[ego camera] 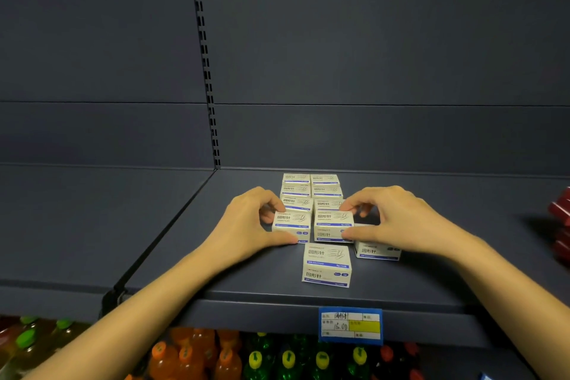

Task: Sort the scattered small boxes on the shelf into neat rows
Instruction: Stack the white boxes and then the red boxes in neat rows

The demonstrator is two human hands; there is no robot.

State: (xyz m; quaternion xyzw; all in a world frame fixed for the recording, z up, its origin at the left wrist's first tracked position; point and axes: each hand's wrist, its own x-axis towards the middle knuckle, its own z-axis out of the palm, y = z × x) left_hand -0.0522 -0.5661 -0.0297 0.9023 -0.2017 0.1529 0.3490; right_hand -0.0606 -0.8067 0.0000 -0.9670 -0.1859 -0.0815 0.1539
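Several small white boxes with blue stripes stand in two rows on the dark shelf (pixel 431 281), running back toward the rear wall. My left hand (pixel 246 222) grips the front box of the left row (pixel 293 224) between thumb and curled fingers. My right hand (pixel 398 219) pinches the front box of the right row (pixel 333 225) the same way. One box (pixel 327 265) sits alone nearer the shelf's front edge. Another box (pixel 377 250) lies off to the right, partly hidden under my right hand.
A blue and yellow price tag (pixel 350 325) hangs on the shelf's front lip. Below are bottles with orange, yellow and green caps (pixel 287 359). Red packages (pixel 559 225) sit at the right edge. A slotted upright (pixel 205 71) divides the back panel.
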